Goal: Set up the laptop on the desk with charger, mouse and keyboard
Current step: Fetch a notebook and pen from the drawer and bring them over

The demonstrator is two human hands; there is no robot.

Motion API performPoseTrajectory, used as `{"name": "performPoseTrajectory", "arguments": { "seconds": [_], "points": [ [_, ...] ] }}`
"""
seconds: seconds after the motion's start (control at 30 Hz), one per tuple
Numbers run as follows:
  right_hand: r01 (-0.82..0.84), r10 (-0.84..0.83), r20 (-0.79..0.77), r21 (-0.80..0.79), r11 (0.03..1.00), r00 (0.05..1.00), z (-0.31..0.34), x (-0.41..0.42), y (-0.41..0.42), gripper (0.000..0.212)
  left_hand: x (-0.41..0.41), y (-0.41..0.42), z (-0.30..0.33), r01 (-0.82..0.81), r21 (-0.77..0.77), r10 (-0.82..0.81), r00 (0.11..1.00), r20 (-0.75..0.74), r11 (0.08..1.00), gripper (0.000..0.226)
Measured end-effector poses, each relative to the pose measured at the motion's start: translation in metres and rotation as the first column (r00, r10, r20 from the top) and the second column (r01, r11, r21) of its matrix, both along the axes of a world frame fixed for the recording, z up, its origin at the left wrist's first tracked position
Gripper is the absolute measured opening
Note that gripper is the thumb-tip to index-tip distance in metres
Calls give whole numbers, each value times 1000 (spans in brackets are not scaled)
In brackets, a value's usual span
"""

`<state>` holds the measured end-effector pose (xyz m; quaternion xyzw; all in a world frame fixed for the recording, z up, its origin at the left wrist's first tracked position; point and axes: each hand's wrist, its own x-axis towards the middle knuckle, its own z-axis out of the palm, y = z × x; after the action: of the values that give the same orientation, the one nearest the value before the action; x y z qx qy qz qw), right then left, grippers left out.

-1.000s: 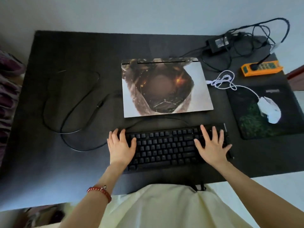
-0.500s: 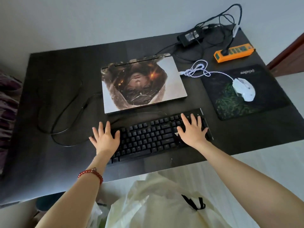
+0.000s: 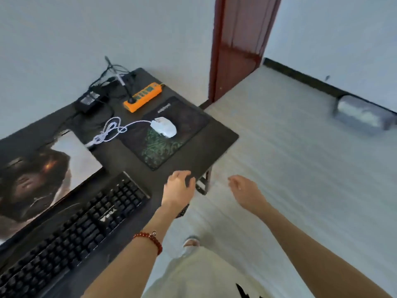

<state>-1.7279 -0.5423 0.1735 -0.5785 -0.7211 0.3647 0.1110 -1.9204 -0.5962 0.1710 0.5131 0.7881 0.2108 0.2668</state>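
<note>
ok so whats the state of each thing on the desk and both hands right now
laptop: lid closed, flat on desk
keyboard: flat before the laptop, untouched
mouse: on mouse pad, cable coiled
power strip: one plug in
charger brick: by the wall, cables tangled
left hand: empty, over desk corner
right hand: empty, off the desk

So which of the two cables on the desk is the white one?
The mouse cable, looped in a loose coil between the white mouse and the laptop. The charger's cords behind the orange power strip are black.
</note>
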Motion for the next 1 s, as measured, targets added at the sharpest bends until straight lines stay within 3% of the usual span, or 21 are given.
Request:
{"name": "performPoseTrajectory", "arguments": {
  "seconds": [0.13, 0.27, 0.4, 0.57, 0.8, 0.9, 1.0],
  "points": [
    [353, -355, -41, -50, 934, 934, 10, 120, 16, 28, 106, 81, 9, 298, 14, -298, 955, -1, 954, 30],
    [639, -641, -55, -56, 767, 766, 23, 266, 16, 31, 264, 149, 12, 543, 62, -546, 836, 57, 837, 30],
    [832, -834, -57, -60, 551, 548, 22, 415, 22, 31, 434, 203, 12, 747, 84, -750, 648, 133, 660, 29],
    [943, -946, -78, -86, 322, 316, 37, 561, 33, 29, 612, 259, 22, 850, 139, -858, 485, 168, 507, 28],
    [997, -994, -95, -56, -47, -52, 61, 747, -8, 29, 872, 261, 54, 967, 180, -973, 149, 175, 180, 26],
    [987, -983, -94, -42, -154, -158, 54, 833, -26, 29, 980, 243, 55, 980, 188, -980, 27, 198, 65, 25],
    [980, -971, -133, -15, -198, -198, 52, 916, -32, 29, 1071, 232, 56, 978, 211, -977, -49, 207, -5, 24]
  ]
}}
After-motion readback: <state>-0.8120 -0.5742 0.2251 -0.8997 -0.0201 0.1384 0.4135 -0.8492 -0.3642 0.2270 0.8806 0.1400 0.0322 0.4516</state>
